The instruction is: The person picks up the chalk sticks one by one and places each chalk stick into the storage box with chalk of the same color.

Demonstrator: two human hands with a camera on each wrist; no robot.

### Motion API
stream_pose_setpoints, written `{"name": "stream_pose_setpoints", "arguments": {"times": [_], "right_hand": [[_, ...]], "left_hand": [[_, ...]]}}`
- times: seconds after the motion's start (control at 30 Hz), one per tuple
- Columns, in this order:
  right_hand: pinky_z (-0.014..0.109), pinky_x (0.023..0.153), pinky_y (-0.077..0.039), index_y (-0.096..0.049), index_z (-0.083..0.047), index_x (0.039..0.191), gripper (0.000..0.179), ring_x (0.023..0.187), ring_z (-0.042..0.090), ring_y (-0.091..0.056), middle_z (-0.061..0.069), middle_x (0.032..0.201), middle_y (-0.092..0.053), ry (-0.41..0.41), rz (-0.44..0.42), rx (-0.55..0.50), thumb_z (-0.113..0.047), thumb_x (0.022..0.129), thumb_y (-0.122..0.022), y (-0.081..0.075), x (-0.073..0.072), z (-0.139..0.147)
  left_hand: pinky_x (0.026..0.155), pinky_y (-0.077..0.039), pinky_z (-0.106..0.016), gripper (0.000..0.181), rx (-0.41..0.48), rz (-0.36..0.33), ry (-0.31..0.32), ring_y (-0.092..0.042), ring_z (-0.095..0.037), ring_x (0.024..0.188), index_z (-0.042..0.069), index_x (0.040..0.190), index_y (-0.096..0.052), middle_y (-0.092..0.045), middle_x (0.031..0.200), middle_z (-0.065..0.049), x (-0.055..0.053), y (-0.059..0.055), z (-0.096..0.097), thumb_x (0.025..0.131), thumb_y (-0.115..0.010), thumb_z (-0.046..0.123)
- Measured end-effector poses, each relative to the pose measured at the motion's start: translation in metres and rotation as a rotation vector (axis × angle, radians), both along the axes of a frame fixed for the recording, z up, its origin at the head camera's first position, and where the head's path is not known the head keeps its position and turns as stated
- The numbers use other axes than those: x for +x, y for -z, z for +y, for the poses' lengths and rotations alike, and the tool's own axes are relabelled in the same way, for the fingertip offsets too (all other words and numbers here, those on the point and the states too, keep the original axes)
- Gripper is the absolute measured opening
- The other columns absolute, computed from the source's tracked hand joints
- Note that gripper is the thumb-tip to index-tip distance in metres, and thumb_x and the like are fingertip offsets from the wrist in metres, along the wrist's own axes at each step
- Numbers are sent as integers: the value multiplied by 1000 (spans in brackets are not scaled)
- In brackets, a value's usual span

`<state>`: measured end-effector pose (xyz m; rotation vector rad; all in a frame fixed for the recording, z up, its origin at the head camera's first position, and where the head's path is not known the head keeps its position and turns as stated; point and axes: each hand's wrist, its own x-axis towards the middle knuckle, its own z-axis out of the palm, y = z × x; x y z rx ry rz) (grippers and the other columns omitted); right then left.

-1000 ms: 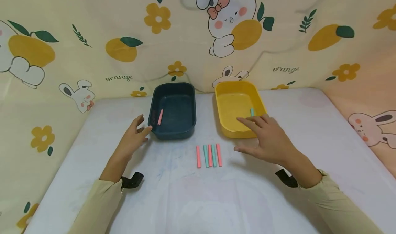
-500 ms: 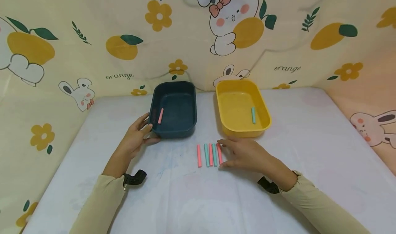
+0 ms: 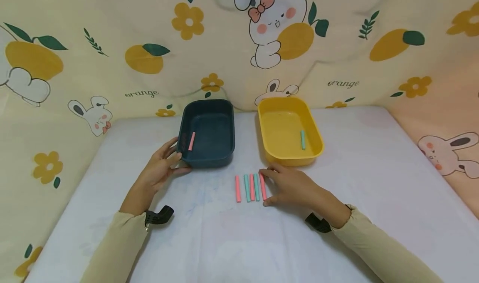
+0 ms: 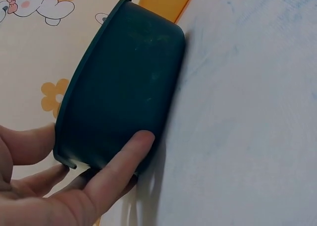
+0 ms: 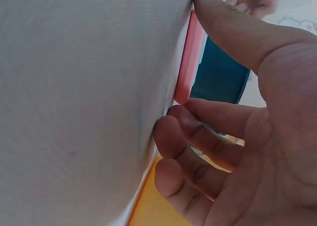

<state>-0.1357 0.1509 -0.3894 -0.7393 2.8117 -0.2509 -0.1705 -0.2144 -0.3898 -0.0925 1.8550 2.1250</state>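
Note:
My right hand [image 3: 290, 186] is over the rightmost pink chalk stick [image 3: 263, 187], thumb at its near end and index fingertip at its far end. In the right wrist view this pink stick spans between the two digits, close to the tabletop, the other fingers bent beside it. Left of it lie a teal stick [image 3: 256, 187], a pink stick [image 3: 252, 187], another teal stick [image 3: 247, 188] and a pink stick [image 3: 237, 188]. My left hand [image 3: 159, 168] holds the near-left corner of a dark blue plastic bin [image 4: 124, 82], thumb at the rim, fingers against the outer walls.
One pink chalk stick [image 3: 191, 141] lies inside the dark blue bin. The yellow bin [image 3: 290, 162] to its right holds one teal stick [image 3: 303, 140]. Both stand at the back of the white-covered table [image 3: 224, 245], before a rabbit-print cloth [image 3: 209, 37].
My right hand has moved left and down from above the yellow bin to the rightmost pink stick. My left hand has come up against the dark blue bin's corner.

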Motion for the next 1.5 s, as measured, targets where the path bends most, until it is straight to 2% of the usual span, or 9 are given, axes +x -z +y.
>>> {"name": "stream_pose_setpoints", "arguments": {"times": [0.1, 0.23, 0.4, 0.6, 0.77, 0.9, 1.07, 1.3, 1.5], "right_hand": [[32, 83, -52, -52, -22, 136, 86, 95, 16, -54, 0, 125, -54, 13, -5, 2, -60, 64, -79, 1, 4, 4], [35, 88, -53, -53, -22, 134, 85, 98, 16, -55, 1, 126, -55, 24, 1, -10, -60, 63, -79, 5, 8, 11], [36, 91, -53, -53, -24, 134, 85, 101, 15, -55, -1, 131, -54, 54, 13, -47, -61, 63, -79, 4, 7, 15], [30, 82, -51, -54, -23, 134, 84, 92, 12, -52, -3, 125, -56, 36, 37, -87, -59, 63, -80, -2, 4, 14], [27, 76, -48, -54, -22, 133, 85, 88, 11, -50, -2, 123, -56, 22, 19, -96, -59, 62, -81, -4, 4, 13], [29, 82, -50, -53, -23, 134, 85, 93, 12, -51, -3, 125, -56, 16, 15, -102, -59, 62, -80, -4, 3, 12], [34, 89, -53, -52, -23, 135, 86, 100, 12, -56, -3, 126, -58, -33, 67, -126, -62, 63, -78, -8, 1, 12], [21, 70, -49, -50, -25, 137, 84, 89, 6, -57, -6, 121, -56, -95, 68, -148, -60, 66, -77, -24, -5, -2], [19, 65, -47, -51, -22, 136, 82, 90, 11, -61, -6, 120, -56, -128, 83, -172, -58, 67, -78, -36, -13, -16]], "left_hand": [[95, -51, -51, 65, -1, 3, 12, -31, -35, 138, 22, 154, -11, -8, 161, -10, -1, 4, 4, 100, -40, 2], [96, -48, -55, 66, 10, 0, 11, -35, -35, 136, 25, 154, -15, -10, 161, -8, -3, 9, 8, 99, -43, 1], [94, -51, -53, 65, 21, 11, 3, -39, -34, 133, 28, 152, -21, -16, 160, -8, -6, 12, 9, 98, -48, 5], [91, -54, -50, 64, 39, 12, -16, -40, -33, 133, 28, 151, -25, -20, 158, -10, -9, 9, 6, 97, -51, 8], [90, -54, -49, 64, 46, 8, -9, -39, -33, 134, 27, 151, -24, -20, 159, -9, -10, 9, 5, 97, -51, 6], [91, -53, -51, 67, 34, 27, -8, -40, -33, 132, 25, 152, -24, -18, 159, -7, -10, 9, 4, 95, -52, 4], [92, -53, -51, 68, 25, 49, -15, -45, -31, 127, 25, 151, -25, -17, 159, -3, -8, 9, 1, 94, -52, 1], [96, -49, -54, 69, 20, 26, -19, -42, -30, 130, 26, 152, -22, -12, 161, -2, -3, 9, -5, 95, -53, 3], [96, -49, -53, 71, 14, -3, -48, -37, -35, 136, 29, 152, -23, -12, 161, -3, -1, 6, -7, 94, -55, 4]]}}
